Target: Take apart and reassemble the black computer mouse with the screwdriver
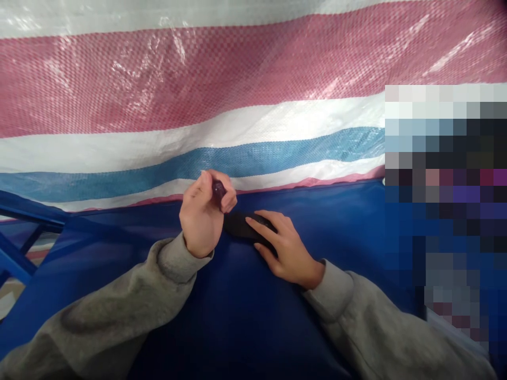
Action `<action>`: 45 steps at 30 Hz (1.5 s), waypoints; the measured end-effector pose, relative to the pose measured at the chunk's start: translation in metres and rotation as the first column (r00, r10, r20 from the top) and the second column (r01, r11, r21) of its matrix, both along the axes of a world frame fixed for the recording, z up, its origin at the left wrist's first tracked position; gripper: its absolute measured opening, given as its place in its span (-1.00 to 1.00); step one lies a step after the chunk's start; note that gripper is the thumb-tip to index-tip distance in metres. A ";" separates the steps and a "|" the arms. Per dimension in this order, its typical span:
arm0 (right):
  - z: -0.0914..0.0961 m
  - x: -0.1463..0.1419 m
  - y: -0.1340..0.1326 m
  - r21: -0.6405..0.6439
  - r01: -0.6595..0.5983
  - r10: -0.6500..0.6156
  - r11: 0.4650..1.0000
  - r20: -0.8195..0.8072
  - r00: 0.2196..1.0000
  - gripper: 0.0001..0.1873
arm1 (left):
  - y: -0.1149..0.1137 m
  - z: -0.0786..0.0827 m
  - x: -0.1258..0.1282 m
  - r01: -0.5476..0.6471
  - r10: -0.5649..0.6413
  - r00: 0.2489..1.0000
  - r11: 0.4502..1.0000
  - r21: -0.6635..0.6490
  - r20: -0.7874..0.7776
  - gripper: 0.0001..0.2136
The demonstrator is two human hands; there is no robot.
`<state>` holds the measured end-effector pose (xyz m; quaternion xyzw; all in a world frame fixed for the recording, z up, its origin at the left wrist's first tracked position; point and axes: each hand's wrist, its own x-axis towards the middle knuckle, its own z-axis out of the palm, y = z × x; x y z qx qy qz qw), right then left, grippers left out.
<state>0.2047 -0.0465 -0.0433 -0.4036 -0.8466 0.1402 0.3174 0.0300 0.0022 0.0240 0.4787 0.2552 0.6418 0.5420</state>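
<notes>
My left hand [204, 211] is raised just above the blue surface, its fingers curled round a small, dark purplish, shiny rounded object [217, 191]. Only one end of that object shows, so its kind is unclear. To the right, my right hand [287, 243] grips a long black object [240, 226] lying on the blue surface [237, 306], thumb on the near side and fingers over its top. The black object's left end passes close below my left hand. Whether the two objects touch, I cannot tell.
Striped red, white and blue woven plastic sheeting [158, 79] hangs behind the surface's far edge. Blue bars [31, 211] of a frame stand at the left. A blurred-out patch [443, 184] covers the right side.
</notes>
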 end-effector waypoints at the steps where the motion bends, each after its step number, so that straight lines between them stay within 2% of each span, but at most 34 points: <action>1: 0.000 0.000 0.000 0.001 -0.001 0.001 1.000 0.001 1.000 -0.49 | -0.001 0.000 0.000 0.014 -0.014 1.000 1.000 0.004 0.017 -0.70; 5: -0.001 0.001 0.000 -0.006 -0.003 0.003 1.000 0.009 1.000 -0.47 | -0.001 -0.001 -0.001 -0.017 0.017 0.999 1.000 -0.007 0.044 -0.79; 9: 0.000 0.001 0.000 -0.002 0.002 -0.002 1.000 0.019 1.000 -0.46 | 0.001 0.000 -0.002 -0.070 0.069 0.998 0.997 -0.017 -0.007 -0.70; 13: 0.000 0.001 0.000 0.001 0.000 0.000 1.000 0.023 1.000 -0.47 | 0.000 0.001 -0.002 0.002 -0.001 1.000 1.000 -0.022 0.014 -0.63; 16: 0.000 0.001 0.000 -0.007 0.002 -0.002 1.000 0.020 1.000 -0.48 | -0.001 0.001 -0.003 0.022 -0.022 0.999 1.000 -0.005 0.027 -0.76; 18: 0.000 0.000 0.000 -0.009 0.003 -0.003 1.000 0.019 1.000 -0.49 | -0.002 0.001 -0.003 -0.010 0.010 1.000 1.000 0.012 0.015 -0.82; 23: 0.001 0.000 0.000 0.000 0.003 -0.003 1.000 0.016 1.000 -0.49 | 0.000 -0.002 -0.002 -0.100 0.100 0.995 0.995 0.014 -0.027 -0.77; 31: -0.001 0.000 0.000 0.004 0.003 -0.003 1.000 0.025 1.000 -0.47 | -0.001 0.001 -0.001 0.005 -0.005 1.000 1.000 -0.006 -0.011 -0.63; 34: -0.001 0.000 0.000 -0.004 0.003 -0.003 1.000 0.026 1.000 -0.46 | -0.001 0.001 -0.002 0.046 -0.046 0.999 0.999 0.001 0.023 -0.77; 36: -0.001 0.000 0.000 -0.004 0.005 -0.005 1.000 0.022 1.000 -0.46 | -0.001 0.000 -0.002 0.019 -0.019 1.000 1.000 0.009 0.015 -0.84; 40: 0.000 0.001 0.000 0.000 0.003 -0.003 1.000 0.016 1.000 -0.49 | 0.000 -0.001 0.000 -0.077 0.078 0.995 0.997 0.019 -0.061 -0.74; 43: -0.001 0.001 0.000 -0.003 0.003 -0.003 1.000 0.015 1.000 -0.48 | -0.001 0.000 0.001 -0.049 0.049 0.997 0.999 -0.007 -0.051 -0.65; 45: -0.001 0.001 0.000 -0.002 0.004 -0.003 1.000 0.017 1.000 -0.47 | -0.001 0.001 0.001 -0.019 0.019 1.000 0.999 -0.033 -0.009 -0.67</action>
